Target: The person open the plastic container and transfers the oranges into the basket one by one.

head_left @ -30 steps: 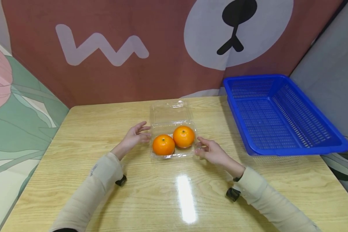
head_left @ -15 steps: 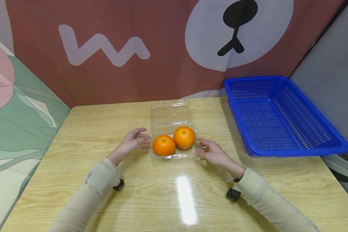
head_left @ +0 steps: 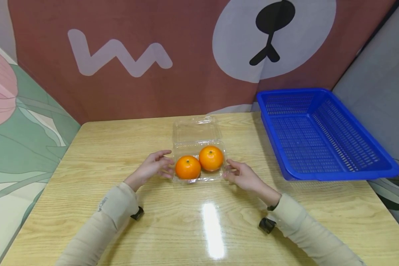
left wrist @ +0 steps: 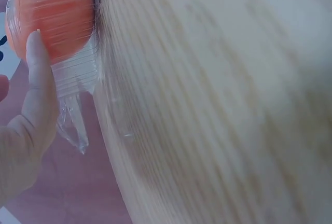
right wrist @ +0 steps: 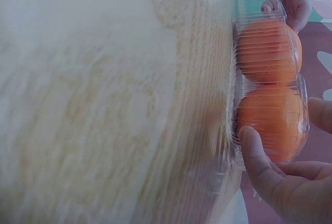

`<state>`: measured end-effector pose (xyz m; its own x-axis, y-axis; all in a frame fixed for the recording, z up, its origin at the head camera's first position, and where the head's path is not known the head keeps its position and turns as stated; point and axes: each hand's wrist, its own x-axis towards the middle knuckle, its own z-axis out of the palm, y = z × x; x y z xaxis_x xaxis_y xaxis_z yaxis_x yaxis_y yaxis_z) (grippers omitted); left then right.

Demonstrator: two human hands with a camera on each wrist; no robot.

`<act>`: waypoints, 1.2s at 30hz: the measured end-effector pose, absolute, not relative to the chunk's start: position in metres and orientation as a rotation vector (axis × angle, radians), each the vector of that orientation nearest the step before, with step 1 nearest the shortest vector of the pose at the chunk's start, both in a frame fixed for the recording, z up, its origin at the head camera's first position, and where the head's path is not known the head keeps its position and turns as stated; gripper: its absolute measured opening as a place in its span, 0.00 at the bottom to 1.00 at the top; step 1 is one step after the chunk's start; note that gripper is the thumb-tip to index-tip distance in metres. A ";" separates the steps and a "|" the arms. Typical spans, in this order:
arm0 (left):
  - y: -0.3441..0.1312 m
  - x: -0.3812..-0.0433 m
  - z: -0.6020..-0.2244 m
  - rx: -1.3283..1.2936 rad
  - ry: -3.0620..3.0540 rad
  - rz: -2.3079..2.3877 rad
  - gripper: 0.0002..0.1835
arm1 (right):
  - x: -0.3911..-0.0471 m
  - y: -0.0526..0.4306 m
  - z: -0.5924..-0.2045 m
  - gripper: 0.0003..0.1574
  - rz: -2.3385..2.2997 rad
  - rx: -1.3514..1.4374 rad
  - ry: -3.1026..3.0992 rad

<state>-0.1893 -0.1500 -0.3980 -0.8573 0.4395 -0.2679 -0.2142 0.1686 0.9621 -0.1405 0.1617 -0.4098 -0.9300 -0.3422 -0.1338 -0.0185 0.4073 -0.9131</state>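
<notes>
Two oranges, a left one [head_left: 187, 168] and a right one [head_left: 211, 158], sit side by side in a clear plastic clamshell box [head_left: 197, 132]. Its hinged lid lies folded back toward the wall. My left hand [head_left: 151, 168] is at the box's left end with fingers spread loosely; in the left wrist view one finger [left wrist: 40, 81] overlaps the ribbed wall in front of an orange. At the right end, my right hand [head_left: 242, 175] has relaxed fingers right beside the box, and its thumb [right wrist: 254, 151] overlaps the ribbed front wall in the right wrist view.
A blue slotted plastic basket [head_left: 299, 147] stands at the right on the wooden table [head_left: 173, 229], holding nothing. Behind the table hangs a brown cloth [head_left: 126, 92] with a bear print. A black wrist device [head_left: 267, 225] sits under the right cuff.
My left hand has drawn slightly nearer the body along the box's left end, its fingers shifting. The right hand, box and oranges stay put; the head view tilts a little.
</notes>
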 end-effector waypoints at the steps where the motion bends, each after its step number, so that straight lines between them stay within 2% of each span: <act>1: -0.150 -0.190 -0.399 0.211 1.958 1.739 0.29 | -0.140 0.162 -0.410 0.38 -1.529 -0.315 2.368; 8: -0.147 -0.192 -0.404 0.158 1.958 1.778 0.31 | -0.141 0.161 -0.411 0.39 -1.527 -0.287 2.381; 18: -0.146 -0.192 -0.406 0.126 1.949 1.794 0.32 | -0.148 0.160 -0.410 0.46 -1.591 -0.162 2.543; 36: -0.144 -0.191 -0.405 0.113 1.952 1.795 0.32 | -0.168 0.153 -0.404 0.47 -1.504 -0.529 2.761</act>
